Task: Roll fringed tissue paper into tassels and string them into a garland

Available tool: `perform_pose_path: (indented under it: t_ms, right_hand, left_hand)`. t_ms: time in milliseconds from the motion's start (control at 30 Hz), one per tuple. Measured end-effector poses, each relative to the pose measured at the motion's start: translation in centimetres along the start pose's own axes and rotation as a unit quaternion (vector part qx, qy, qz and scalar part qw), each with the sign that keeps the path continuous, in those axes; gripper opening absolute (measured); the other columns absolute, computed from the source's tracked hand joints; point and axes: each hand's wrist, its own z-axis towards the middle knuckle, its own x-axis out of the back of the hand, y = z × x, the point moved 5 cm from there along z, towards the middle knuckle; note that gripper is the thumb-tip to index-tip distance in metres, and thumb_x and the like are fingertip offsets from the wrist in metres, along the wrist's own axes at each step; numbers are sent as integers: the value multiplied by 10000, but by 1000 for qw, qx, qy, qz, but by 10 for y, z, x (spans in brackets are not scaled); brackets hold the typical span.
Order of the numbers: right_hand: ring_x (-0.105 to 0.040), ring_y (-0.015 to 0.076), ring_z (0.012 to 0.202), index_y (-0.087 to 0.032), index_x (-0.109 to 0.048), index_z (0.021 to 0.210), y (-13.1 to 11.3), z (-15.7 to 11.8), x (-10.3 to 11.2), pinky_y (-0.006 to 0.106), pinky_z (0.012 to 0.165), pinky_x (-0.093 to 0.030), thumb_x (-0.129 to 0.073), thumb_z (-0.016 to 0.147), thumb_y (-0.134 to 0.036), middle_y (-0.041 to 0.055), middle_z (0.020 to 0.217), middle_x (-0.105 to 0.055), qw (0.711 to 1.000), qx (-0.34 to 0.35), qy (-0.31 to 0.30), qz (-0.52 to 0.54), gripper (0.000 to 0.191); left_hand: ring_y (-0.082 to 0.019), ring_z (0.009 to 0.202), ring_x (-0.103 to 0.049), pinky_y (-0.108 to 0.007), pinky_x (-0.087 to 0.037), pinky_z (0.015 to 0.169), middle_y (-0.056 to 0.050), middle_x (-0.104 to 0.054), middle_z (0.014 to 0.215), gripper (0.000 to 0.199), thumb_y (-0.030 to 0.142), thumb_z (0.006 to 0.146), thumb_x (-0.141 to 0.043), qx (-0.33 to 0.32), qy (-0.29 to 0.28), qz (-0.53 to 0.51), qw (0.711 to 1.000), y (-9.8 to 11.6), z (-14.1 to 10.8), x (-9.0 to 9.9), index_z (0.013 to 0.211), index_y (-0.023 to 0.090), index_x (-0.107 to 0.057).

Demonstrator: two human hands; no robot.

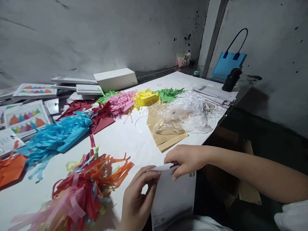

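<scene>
A flat white printed card packet (173, 195) stands upright at the table's near edge, held by both hands at its top. My left hand (141, 194) pinches the top left corner between thumb and fingers. Closed on the top right part is my right hand (186, 158), its fingers behind and thumb in front. A small dark spot shows at the packet's top edge beside the right thumb; I cannot make out what it is. To the left of my left hand lies a loose bunch of multicoloured tissue paper tassels (84, 189). Beyond the hands sit brown paper pieces (166, 138) under a clear plastic bag (180, 118).
Across the white table (125, 141) run blue (62, 131), dark red (103, 118), pink (122, 104), yellow (145, 98) and green tassels (169, 94). Printed boxes (26, 117) pile up at left, near a white box (115, 79). At right are flat cards (215, 94), a black bottle (232, 78) and a blue bag (228, 65).
</scene>
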Motion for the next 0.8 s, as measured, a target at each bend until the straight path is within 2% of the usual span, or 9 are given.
perform_pose_path:
  t_ms: [100,200,300,367,433,567,667,733,800]
  right_hand:
    - [-509,89,615,-138,-689,777,2,-5,-1,190,549,-324,-797,861,-190,-65,651,-544,999,-13,23,20,146]
    - [-472,95,602,-131,-654,681,-1,-12,-3,212,557,-297,-793,865,-195,-59,604,-513,998,-22,66,6,239]
    - [-457,88,562,-137,-668,692,-2,-18,-8,207,531,-292,-799,863,-253,-69,574,-500,996,-8,65,58,245]
    - [-461,83,517,-139,-691,702,3,-25,-10,197,503,-298,-755,901,-300,-73,535,-491,989,-12,70,129,264]
    - [-472,84,500,-134,-709,692,10,-33,-11,197,500,-313,-716,924,-329,-61,517,-502,979,-20,107,173,303]
    - [-492,98,548,-129,-763,770,25,-46,-19,206,536,-347,-738,892,-377,-21,590,-593,946,-42,189,261,278]
    - [-515,115,581,-126,-778,828,37,-51,-35,211,551,-388,-760,851,-507,3,650,-643,909,-65,231,342,382]
    - [-540,128,594,-120,-776,867,40,-52,-47,223,562,-420,-701,869,-613,17,675,-659,893,-73,261,360,498]
    - [-530,125,579,-116,-771,872,39,-54,-58,227,556,-419,-645,902,-648,12,648,-640,878,-81,302,363,548]
  left_hand:
    - [-151,949,-708,-207,-562,797,-18,-733,1064,253,154,923,-629,35,41,-36,998,-4,-8,-6,1102,325,-682]
    - [-164,920,-718,-226,-564,776,-13,-762,1047,423,284,913,-686,144,91,-120,978,-7,-11,-11,1316,349,-574]
    - [-165,755,-683,-212,-514,661,-8,-754,840,239,428,867,-732,213,38,-133,967,-3,-7,-16,1028,252,-742]
    - [-158,673,-628,-222,-470,599,-9,-718,740,304,515,844,-729,234,16,-150,960,-1,-3,-14,820,214,-767]
    - [-156,629,-580,-232,-433,553,-10,-681,676,407,597,822,-716,274,28,-191,942,-3,-2,-11,770,197,-768]
    - [-107,571,-496,-186,-371,506,18,-620,599,472,640,651,-843,372,90,-299,874,-13,-8,-12,716,180,-758]
    - [-82,535,-477,-163,-371,501,29,-607,551,474,617,575,-899,418,93,-363,828,-17,-10,-15,674,178,-748]
    - [-109,536,-529,-187,-418,500,12,-638,555,479,648,603,-866,407,65,-324,852,-18,-10,-12,662,186,-753]
    - [-189,670,-662,-244,-524,596,-26,-738,680,464,676,667,-806,352,50,-199,913,-17,-12,-2,732,216,-792]
